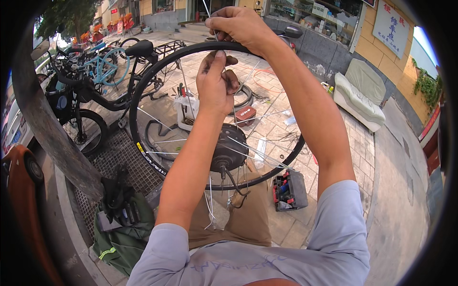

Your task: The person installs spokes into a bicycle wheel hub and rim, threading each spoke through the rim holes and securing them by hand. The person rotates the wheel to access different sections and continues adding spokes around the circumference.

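A bicycle wheel stands before me, with its black rim (135, 107) round a dark hub motor (228, 151). Several thin metal spokes (165, 141) run out from the hub, and some hang loose below it. At the top of the rim my right hand (238, 27) pinches a long spoke (207, 6) whose upper end sticks up past the fingers. Just inside the rim, my left hand (217, 82) is closed with curled fingers, and the same thin spoke appears to run through its grip down toward the hub. The darkened fingers partly hide it.
An open toolbox (296, 190) sits right of my legs. Beyond the wheel lie a white tool container (185, 108), a red case (245, 116) and tubing. Left are a tree trunk (45, 117), parked bikes (102, 69) and a green jacket (113, 243); a pale sofa (359, 97) stands right.
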`<state>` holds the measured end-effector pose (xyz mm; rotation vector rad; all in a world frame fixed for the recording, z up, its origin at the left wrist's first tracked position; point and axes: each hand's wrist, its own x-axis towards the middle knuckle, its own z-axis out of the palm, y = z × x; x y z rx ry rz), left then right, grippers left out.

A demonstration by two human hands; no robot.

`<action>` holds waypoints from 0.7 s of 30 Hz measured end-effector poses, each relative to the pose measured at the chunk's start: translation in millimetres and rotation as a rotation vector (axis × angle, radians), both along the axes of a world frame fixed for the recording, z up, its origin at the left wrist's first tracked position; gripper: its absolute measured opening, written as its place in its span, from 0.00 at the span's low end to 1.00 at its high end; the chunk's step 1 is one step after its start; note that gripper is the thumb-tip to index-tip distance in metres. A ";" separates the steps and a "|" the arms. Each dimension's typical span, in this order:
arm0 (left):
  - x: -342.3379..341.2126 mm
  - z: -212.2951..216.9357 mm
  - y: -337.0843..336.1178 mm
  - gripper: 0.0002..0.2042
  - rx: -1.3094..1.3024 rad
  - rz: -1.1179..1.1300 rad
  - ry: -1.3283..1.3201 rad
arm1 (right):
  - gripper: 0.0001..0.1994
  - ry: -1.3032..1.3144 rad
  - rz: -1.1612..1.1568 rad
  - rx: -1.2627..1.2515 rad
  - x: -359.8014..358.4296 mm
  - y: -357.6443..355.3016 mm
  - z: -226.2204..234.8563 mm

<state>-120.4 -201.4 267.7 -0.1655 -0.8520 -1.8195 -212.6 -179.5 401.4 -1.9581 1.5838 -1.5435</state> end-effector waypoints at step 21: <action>-4.1 0.7 -11.1 0.10 0.016 -0.125 -0.009 | 0.12 -0.239 0.083 -0.019 -7.3 -10.5 3.3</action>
